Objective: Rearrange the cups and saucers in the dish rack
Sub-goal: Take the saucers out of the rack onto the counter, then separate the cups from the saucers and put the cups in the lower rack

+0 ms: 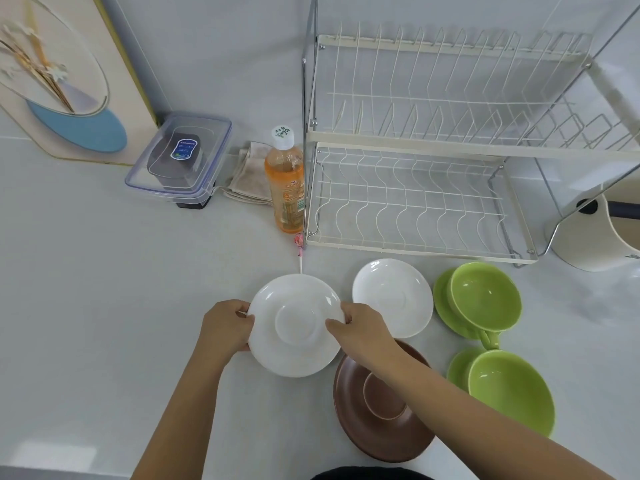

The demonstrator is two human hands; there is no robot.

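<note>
Both my forearms reach forward over the pale surface (104,306) before the empty dish rack (415,202). My left hand (227,325) and right hand (363,330) each curl a grip round opposite rims of the white saucer (294,327), thumbs on top, beside a second white saucer (393,297).

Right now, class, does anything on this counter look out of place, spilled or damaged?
Nothing is spilled or broken. One oddity: the dish rack holds no crockery, and the cups and saucers all sit on the counter in front of it. Both hands, left and right, hold a white saucer.
</note>
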